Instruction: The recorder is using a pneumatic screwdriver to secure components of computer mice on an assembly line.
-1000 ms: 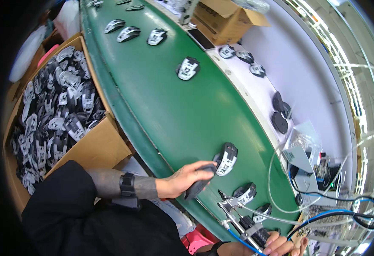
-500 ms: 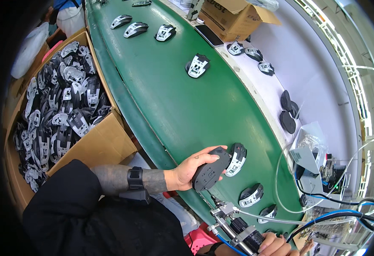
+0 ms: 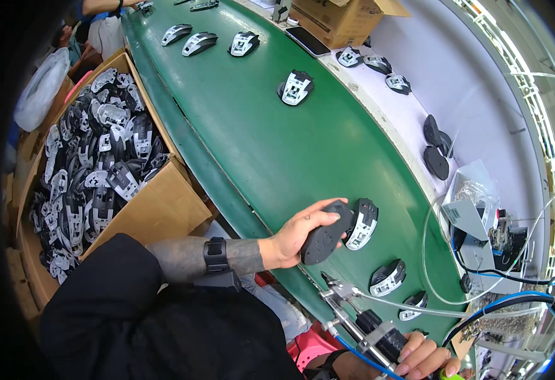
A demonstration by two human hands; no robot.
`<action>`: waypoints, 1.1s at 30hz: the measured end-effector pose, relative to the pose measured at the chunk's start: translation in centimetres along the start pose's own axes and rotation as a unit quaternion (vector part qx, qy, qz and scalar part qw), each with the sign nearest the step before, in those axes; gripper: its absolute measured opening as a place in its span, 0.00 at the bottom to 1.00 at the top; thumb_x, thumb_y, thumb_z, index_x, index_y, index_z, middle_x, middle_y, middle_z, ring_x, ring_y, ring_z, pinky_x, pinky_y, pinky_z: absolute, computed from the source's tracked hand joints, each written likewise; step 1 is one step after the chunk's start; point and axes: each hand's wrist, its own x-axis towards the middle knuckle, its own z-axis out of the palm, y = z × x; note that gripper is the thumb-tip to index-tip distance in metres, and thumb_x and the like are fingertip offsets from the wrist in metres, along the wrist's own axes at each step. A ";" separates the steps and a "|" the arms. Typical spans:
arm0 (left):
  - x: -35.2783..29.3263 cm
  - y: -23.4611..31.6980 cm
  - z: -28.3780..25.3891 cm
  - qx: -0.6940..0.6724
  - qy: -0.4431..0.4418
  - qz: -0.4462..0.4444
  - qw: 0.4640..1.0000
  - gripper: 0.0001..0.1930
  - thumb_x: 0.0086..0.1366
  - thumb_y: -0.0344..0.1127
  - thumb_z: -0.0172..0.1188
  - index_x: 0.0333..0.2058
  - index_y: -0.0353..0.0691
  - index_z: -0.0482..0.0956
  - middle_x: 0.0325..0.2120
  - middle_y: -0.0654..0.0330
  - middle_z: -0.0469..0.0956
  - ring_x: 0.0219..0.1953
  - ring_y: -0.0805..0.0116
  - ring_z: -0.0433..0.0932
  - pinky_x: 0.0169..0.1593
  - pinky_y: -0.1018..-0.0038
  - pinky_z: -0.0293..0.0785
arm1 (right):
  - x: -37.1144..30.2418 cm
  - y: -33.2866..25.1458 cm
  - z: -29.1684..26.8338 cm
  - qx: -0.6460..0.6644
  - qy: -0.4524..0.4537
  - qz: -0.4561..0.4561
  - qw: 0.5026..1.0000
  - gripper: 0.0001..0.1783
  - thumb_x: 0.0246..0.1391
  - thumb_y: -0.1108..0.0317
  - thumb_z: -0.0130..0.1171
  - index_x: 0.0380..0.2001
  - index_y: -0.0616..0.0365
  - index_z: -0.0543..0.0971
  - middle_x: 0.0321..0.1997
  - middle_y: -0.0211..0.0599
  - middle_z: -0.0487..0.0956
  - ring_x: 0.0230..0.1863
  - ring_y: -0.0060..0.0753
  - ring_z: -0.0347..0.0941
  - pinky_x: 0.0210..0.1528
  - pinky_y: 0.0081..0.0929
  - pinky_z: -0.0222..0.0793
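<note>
My left hand is wrapped round a black computer mouse, its dark underside turned toward me, above the green belt. In my right hand, at the lower edge, is a pneumatic screwdriver with a black grip and metal fittings. Its tip points up and left, just short of the mouse's lower end, and the two look apart. Right beside the held mouse lies a black and white mouse body. Farther down the belt are another mouse body and one more, near the screwdriver.
A cardboard box full of mouse shells stands left of the green belt. More mouse bodies lie up the belt. On the right ledge are a phone, black mouse parts and a screw-feeding machine with hoses.
The screwdriver tip, at the mouse's lower end before, is now a little apart from it. The held mouse has turned slightly. The whole view has shifted a little.
</note>
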 end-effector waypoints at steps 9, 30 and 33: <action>0.0 -0.7 -0.5 -0.028 0.033 -0.044 0.998 0.25 0.63 0.39 0.53 0.58 0.45 0.63 0.48 0.57 0.68 0.44 0.62 0.74 0.46 0.67 0.76 | -0.1 -0.1 0.9 0.044 0.005 -0.040 0.998 0.22 0.58 0.56 0.56 0.50 0.56 0.69 0.24 0.29 0.70 0.22 0.25 0.66 0.31 0.24 0.60; -0.5 -1.4 -0.2 -0.038 0.017 -0.067 0.997 0.24 0.64 0.37 0.50 0.58 0.44 0.61 0.49 0.56 0.68 0.43 0.63 0.75 0.45 0.69 0.77 | 0.4 1.2 1.7 0.060 0.027 -0.049 0.997 0.19 0.57 0.59 0.56 0.48 0.58 0.71 0.23 0.30 0.68 0.22 0.25 0.64 0.31 0.25 0.58; -0.7 -1.6 -0.4 -0.057 0.005 -0.075 0.995 0.23 0.64 0.37 0.50 0.58 0.44 0.61 0.48 0.56 0.69 0.43 0.63 0.75 0.44 0.69 0.77 | 0.3 0.6 1.5 0.048 0.017 -0.026 0.998 0.19 0.58 0.58 0.55 0.48 0.57 0.71 0.23 0.30 0.69 0.22 0.26 0.65 0.31 0.26 0.59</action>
